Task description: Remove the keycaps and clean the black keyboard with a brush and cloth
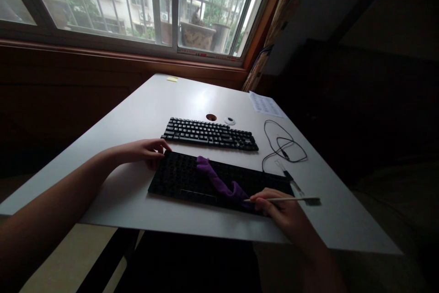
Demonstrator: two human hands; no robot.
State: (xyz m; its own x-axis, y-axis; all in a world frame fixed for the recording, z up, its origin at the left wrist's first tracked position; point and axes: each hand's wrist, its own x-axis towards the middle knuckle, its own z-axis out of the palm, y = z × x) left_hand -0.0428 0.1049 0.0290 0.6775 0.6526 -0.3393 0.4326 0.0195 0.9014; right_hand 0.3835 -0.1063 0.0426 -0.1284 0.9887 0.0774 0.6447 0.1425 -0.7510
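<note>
Two hands of mine work over the white table [113, 204]. My right hand [281, 213], the nearer one, is closed in a pinch on a slim brush [292, 199], its bristles off to the right and its bare handle end aimed left. That end meets the near end of the purple cloth [222, 186], though I can't tell if they touch. The cloth trails diagonally from there, far and to the left, over the black keyboard [178, 174], whose long axis runs crosswise before me, its right end slanting nearer, beside my right hand. My left hand [153, 150], loosely curled, is at its far left corner; in this gloom I can't say whether it grips or only rests. Beyond lies a second keyboard [209, 134], nearly parallel, with a looped cable [297, 141] to its right and a printed paper [266, 104] farther off.
</note>
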